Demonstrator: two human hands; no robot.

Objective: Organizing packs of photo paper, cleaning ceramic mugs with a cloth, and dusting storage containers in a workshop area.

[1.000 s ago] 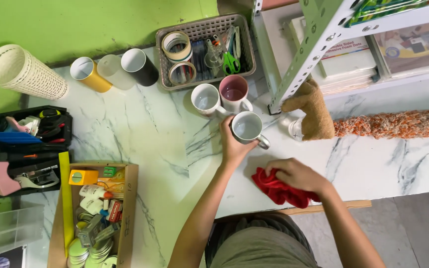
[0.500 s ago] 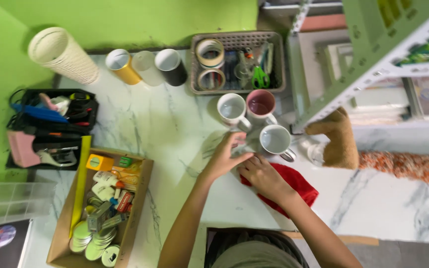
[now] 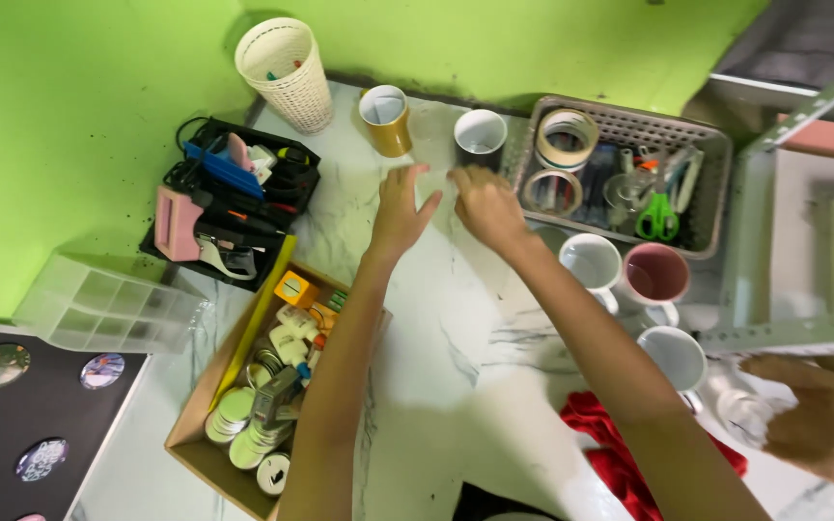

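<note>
Both hands are stretched out side by side: left hand point(image 3: 400, 207) fingers spread wide, right hand point(image 3: 483, 205) curled loosely, nothing gripped. The black mug point(image 3: 480, 138) sits just beyond them, near the yellow mug point(image 3: 385, 118).

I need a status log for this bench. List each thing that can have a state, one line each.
left hand: open, fingers spread, holding nothing
right hand: loosely curled, its grip cannot be told
yellow mug: upright
black mug: upright, looks empty
white mug: upright, empty
pink mug: upright, empty
red cloth: crumpled, lying loose
cardboard box: open, full of small parts
grey basket: holds tape rolls and scissors
</note>
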